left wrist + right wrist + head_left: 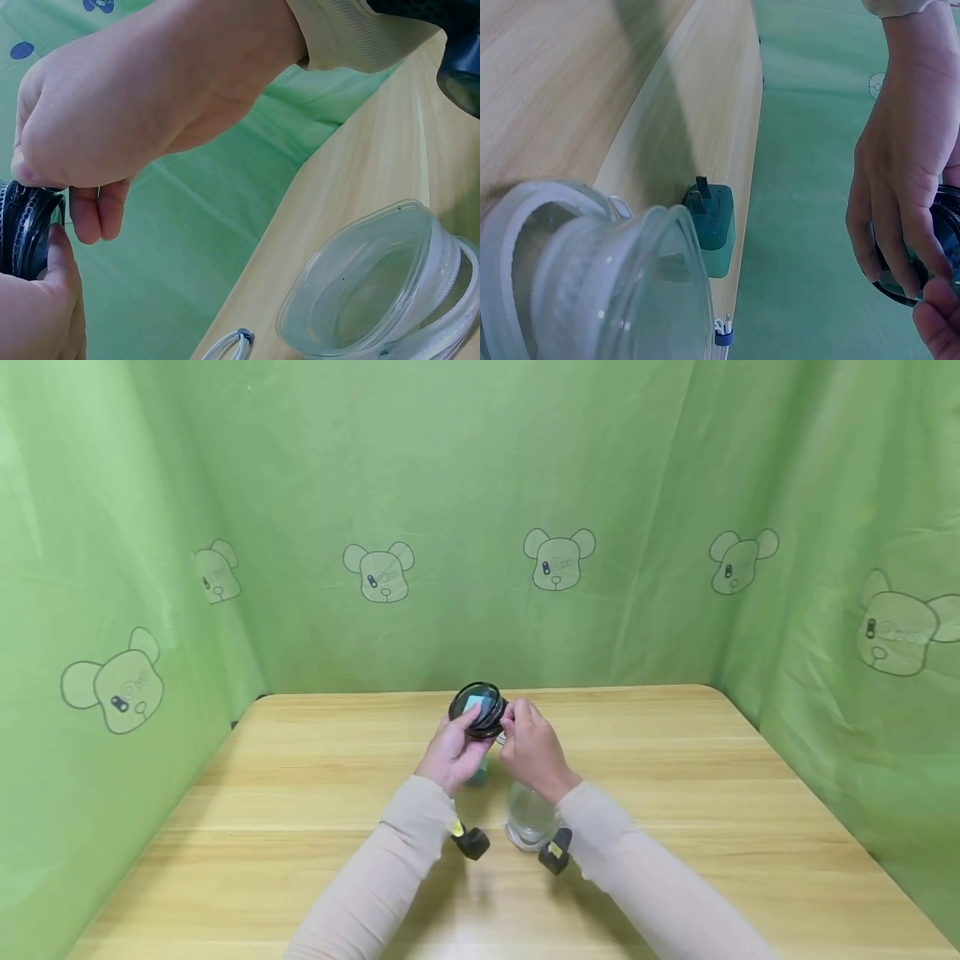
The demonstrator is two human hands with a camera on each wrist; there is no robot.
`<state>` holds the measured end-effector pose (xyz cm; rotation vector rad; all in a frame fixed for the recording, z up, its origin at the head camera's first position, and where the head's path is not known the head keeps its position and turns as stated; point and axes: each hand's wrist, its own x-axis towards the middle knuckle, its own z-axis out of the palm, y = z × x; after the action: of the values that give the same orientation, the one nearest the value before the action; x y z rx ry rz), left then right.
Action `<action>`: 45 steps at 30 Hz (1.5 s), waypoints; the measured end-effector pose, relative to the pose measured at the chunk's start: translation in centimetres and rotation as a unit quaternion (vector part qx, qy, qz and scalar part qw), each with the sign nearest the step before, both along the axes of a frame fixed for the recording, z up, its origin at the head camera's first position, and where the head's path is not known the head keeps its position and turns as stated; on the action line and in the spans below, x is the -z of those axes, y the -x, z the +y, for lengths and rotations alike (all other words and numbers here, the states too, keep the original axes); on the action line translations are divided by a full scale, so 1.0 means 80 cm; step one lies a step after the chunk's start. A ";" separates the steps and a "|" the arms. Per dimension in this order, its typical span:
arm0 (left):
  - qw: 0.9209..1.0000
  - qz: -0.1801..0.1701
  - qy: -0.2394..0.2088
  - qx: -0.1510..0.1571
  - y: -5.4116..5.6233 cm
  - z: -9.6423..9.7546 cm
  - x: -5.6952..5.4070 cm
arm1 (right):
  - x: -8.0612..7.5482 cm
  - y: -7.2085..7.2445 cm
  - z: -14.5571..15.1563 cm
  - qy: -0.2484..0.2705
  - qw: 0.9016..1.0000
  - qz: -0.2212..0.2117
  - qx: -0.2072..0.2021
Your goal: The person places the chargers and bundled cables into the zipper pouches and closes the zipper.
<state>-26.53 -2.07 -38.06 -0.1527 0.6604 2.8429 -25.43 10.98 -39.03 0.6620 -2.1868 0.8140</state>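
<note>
Above the table, both hands are at a small round zip case [491, 710] with a see-through dark face and black rim. Something light blue shows through its face. My left hand [453, 756] grips the case from below and left, its thumb on the face and its fingers [889, 236] behind. My right hand [536, 752] pinches at the case's right edge, where black zipper teeth [22, 217] show. I cannot tell whether it has the zipper pull or the rim. Below the right hand stands a clear case [367, 285] with a white zipper, its lid apart from its body.
A green plug charger [712, 229] stands on the wooden table [315, 777], prongs up, beyond the clear case. Near it lies a white cable [229, 345] with a blue tie. Wrist cameras [474, 843] hang under both forearms. Green curtains [465, 460] enclose the table's back and sides.
</note>
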 end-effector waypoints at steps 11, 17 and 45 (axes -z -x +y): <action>1.000 -0.005 -0.001 0.001 0.001 0.000 0.005 | 0.001 -0.002 -0.001 0.010 1.000 -0.026 -0.002; 1.000 0.000 0.009 0.001 0.001 -0.001 0.006 | 0.003 -0.001 -0.002 0.011 1.000 -0.020 0.001; 1.000 0.012 -0.014 -0.017 0.005 0.003 0.003 | 0.007 0.005 -0.001 -0.009 0.997 0.058 -0.044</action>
<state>-26.95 -1.80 -38.27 -0.1272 0.6282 2.8897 -25.86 10.87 -39.57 0.7995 -2.0749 0.7811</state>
